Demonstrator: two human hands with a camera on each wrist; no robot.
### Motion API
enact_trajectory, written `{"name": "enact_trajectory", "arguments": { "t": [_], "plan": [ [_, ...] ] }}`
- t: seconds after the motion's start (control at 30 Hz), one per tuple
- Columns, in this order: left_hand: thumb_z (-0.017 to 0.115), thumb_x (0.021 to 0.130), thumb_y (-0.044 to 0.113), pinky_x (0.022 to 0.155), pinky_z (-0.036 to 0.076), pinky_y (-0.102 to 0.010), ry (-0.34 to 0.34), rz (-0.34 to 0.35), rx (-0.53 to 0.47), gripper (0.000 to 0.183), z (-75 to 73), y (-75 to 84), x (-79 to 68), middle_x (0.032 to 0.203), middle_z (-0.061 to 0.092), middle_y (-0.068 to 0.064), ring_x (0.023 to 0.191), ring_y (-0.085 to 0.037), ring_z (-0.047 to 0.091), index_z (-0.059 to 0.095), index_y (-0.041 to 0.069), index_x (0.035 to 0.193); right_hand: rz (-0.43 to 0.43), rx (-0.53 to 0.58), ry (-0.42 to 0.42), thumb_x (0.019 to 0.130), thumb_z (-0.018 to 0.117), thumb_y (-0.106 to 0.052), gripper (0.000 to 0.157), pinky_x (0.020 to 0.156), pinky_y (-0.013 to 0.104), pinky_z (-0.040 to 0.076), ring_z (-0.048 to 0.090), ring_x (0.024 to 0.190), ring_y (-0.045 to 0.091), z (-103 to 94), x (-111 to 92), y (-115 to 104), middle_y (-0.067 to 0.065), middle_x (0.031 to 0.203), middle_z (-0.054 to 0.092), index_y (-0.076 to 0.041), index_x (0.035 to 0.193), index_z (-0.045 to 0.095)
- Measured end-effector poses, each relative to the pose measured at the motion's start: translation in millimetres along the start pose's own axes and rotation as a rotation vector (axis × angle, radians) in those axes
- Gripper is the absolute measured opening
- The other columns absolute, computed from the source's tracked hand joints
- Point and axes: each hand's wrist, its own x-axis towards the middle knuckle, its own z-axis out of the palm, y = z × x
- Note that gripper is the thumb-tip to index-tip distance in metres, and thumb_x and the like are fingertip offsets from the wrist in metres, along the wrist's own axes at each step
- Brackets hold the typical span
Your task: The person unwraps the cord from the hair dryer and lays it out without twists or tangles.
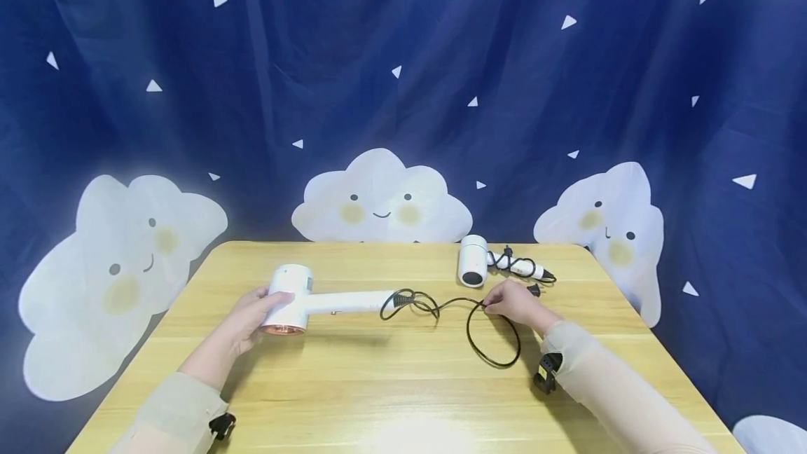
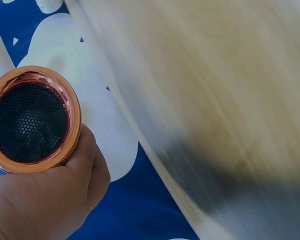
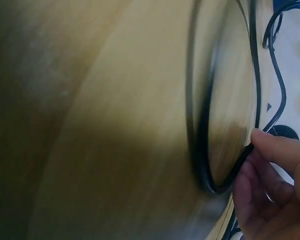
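Closest in the left wrist view, the left hand (image 2: 47, 202) curls its fingers round the head of a white hair dryer (image 1: 343, 302), copper rim angled down and nearward, handle running rightward over the table (image 1: 353, 384), while the right hand (image 1: 517, 301), reaching in from lower right, pinches its black cord (image 3: 202, 155).
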Motion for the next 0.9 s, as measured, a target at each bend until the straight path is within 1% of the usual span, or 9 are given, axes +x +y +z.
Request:
{"name": "enact_trajectory", "arguments": {
  "t": [0.13,0.33,0.53,0.73,0.9],
  "plan": [
    [0.061,0.096,0.021,0.078,0.059,-0.033,0.003,0.003,-0.005,0.075,0.2,0.3,0.0,0.098,0.068,-0.003,0.085,-0.018,0.070,0.022,-0.012,0.151,-0.018,-0.016,0.016,0.081,0.080,-0.008,0.005,0.080,0.040,0.054,0.068,0.085,0.018,1.2,-0.8,-0.7,-0.001,0.086,0.075,-0.010,0.086,0.079],
    [0.061,0.096,0.022,0.080,0.058,-0.034,-0.001,-0.003,-0.002,0.076,0.0,-0.4,0.1,0.101,0.067,-0.004,0.087,-0.018,0.069,0.021,-0.011,0.151,-0.022,-0.026,0.017,0.081,0.080,-0.007,0.005,0.077,0.037,0.052,0.066,0.081,0.014,2.0,-1.5,-1.1,-0.004,0.082,0.074,-0.011,0.084,0.078],
    [0.061,0.097,0.025,0.082,0.057,-0.033,-0.011,-0.011,0.015,0.078,0.3,-1.5,-0.4,0.108,0.066,-0.006,0.092,-0.018,0.067,0.019,-0.009,0.153,-0.023,-0.029,0.008,0.081,0.081,-0.006,0.008,0.075,0.037,0.052,0.064,0.077,0.011,1.1,-2.0,-3.5,-0.006,0.079,0.073,-0.012,0.083,0.076],
    [0.061,0.097,0.023,0.081,0.058,-0.033,0.001,-0.016,-0.007,0.077,1.1,-1.0,0.2,0.105,0.066,-0.005,0.090,-0.018,0.068,0.020,-0.010,0.152,-0.039,-0.044,0.008,0.080,0.080,-0.005,0.009,0.077,0.038,0.052,0.064,0.078,0.011,-0.6,-3.5,-8.0,-0.007,0.078,0.072,-0.012,0.083,0.076],
    [0.061,0.097,0.024,0.082,0.057,-0.032,0.000,-0.016,-0.003,0.078,1.2,-0.2,-1.1,0.108,0.065,-0.006,0.091,-0.018,0.068,0.019,-0.010,0.152,-0.057,-0.052,0.011,0.081,0.080,-0.004,0.008,0.074,0.035,0.052,0.063,0.076,0.009,-0.3,-5.3,-13.5,-0.007,0.078,0.072,-0.011,0.083,0.076]
  ]
}}
